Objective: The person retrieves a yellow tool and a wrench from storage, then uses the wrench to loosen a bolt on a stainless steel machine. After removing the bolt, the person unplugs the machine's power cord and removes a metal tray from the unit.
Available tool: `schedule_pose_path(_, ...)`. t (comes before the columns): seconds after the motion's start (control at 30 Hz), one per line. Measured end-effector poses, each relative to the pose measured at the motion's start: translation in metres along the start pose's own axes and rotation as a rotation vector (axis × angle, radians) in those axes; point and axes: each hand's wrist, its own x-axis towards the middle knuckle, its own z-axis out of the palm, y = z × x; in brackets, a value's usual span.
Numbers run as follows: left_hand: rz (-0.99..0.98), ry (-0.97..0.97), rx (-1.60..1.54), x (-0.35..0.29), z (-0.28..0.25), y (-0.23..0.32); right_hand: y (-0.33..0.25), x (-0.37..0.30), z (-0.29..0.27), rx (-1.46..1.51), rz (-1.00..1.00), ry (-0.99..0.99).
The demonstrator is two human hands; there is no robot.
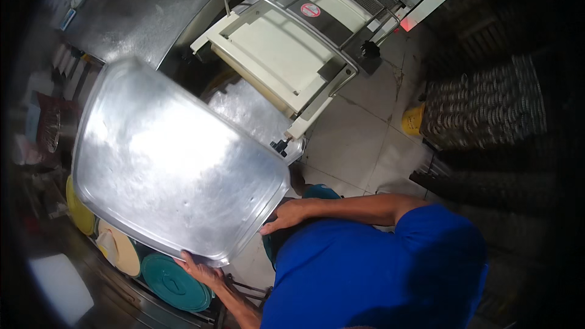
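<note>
A large metal baking tray [183, 158] with a raised rim is in front of me, tilted, its broad silvery face in view. My left hand [201, 271] grips its near edge, thumb or fingertips over the rim. At the right corner my right hand [285, 214] is closed on the short side, with part of the fingers hidden under the tray. Just beyond the tray, another dull metal sheet [250, 109] sits low beneath a cream-coloured machine [274, 49] with a tubular metal guard.
A steel worktop [122, 15] stands at the far left. Round lids, one green [175, 281] and one yellow [79, 207], are below the tray's left side. A yellow bucket [413, 120] stands beside a tall ridged stack [487, 103] on the right, past the tiled floor [350, 134].
</note>
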Motion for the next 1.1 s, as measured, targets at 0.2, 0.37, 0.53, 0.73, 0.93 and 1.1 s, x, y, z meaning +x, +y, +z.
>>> schedule_pose_path(0.2,0.088,-0.394,-0.077,-0.031,0.174,-0.007,0.048,-0.039,-0.015,0.152,-0.398,0.756)
schedule_pose_path(0.37,0.101,-0.963,-0.155,-0.075,0.318,0.004,0.036,-0.121,-0.132,1.304,-0.722,1.282)
schedule_pose_path(0.53,0.288,-1.079,0.173,-0.057,0.302,-0.036,0.092,-0.215,-0.228,1.26,-0.675,1.464)
schedule_pose_path(0.73,-0.152,-0.551,0.406,0.007,0.203,-0.111,0.14,-0.216,-0.288,1.153,-0.662,1.418)
schedule_pose_path(0.93,-0.084,-0.395,0.952,0.11,0.123,-0.24,0.142,-0.203,-0.291,1.154,-0.411,1.29)
schedule_pose_path(1.1,-0.076,-0.284,1.051,0.177,0.102,-0.344,0.146,-0.194,-0.302,0.984,-0.291,1.21)
